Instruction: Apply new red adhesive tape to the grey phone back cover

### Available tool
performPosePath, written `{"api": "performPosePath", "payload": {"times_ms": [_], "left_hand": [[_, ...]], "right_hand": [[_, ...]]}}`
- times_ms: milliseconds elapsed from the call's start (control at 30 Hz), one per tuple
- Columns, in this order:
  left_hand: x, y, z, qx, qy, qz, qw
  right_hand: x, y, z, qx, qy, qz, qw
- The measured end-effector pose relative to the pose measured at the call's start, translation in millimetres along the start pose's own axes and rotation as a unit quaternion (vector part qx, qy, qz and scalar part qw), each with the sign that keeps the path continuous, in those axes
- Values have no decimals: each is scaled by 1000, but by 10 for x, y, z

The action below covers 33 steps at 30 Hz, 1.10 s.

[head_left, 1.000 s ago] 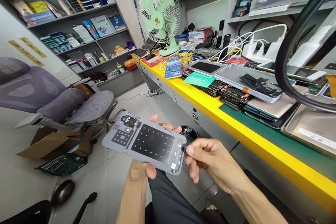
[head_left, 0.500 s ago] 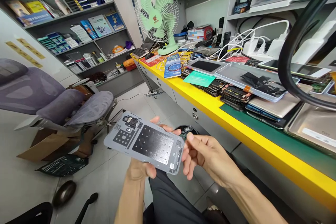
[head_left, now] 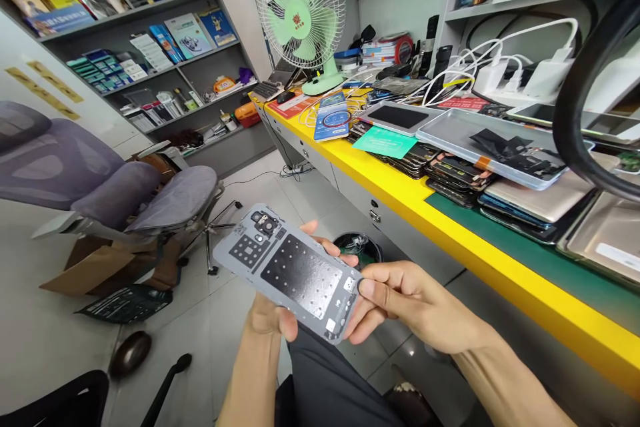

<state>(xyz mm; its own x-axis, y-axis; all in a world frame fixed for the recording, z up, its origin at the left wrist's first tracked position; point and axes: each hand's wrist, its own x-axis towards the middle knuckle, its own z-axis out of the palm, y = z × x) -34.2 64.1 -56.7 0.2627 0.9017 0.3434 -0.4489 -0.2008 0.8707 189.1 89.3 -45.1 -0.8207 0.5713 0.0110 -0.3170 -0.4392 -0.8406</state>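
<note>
- Through the head view I had the grey phone-shaped panel [head_left: 295,273] just below the middle of the frame, tilted, its camera end toward the upper left and its dotted black patch catching light.
- My left hand [head_left: 267,315] held it from beneath, thumb at the near edge and fingers [head_left: 349,259] showing past the far one, so the grip was firmly around it.
- My right hand [head_left: 417,307] had thumb and forefinger closed in a pinch on the panel's right-hand edge; I couldn't tell whether anything small sat between them too.
- Beyond the hands, near the centre, I saw a black bin [head_left: 381,254] on the floor.
- The yellow-edged counter [head_left: 395,193] ran from upper centre to lower right, carrying a green fan [head_left: 303,20], a green card [head_left: 385,142] and a shallow tray [head_left: 450,128] with black scraps [head_left: 505,149].
- A mesh chair [head_left: 175,197] stood at left.
</note>
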Motion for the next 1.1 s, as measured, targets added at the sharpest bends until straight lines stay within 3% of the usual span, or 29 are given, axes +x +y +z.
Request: {"api": "performPosePath", "payload": {"times_ms": [100,267,367,500,700,867,1000,1100], "left_hand": [[52,60,20,-16,-26,2,1000],[104,167,19,8,-26,3,1000],[95,166,-17,20,-25,8,999],[70,135,-57,8,-16,10,1000],[53,112,-63,-17,-2,-15,1000],[66,120,-102,-17,30,-25,999],[76,127,-188,-13,45,-37,998],[85,108,-251,-15,56,-47,997]], "right_hand": [[13,44,-57,14,-9,20,1000],[113,199,42,49,102,3,994],[162,220,131,42,135,-11,990],[144,136,156,15,113,-15,993],[95,98,6,-6,60,20,998],[112,206,-103,-44,103,38,993],[336,498,-285,-170,210,55,961],[667,817,-587,-298,298,73,904]]}}
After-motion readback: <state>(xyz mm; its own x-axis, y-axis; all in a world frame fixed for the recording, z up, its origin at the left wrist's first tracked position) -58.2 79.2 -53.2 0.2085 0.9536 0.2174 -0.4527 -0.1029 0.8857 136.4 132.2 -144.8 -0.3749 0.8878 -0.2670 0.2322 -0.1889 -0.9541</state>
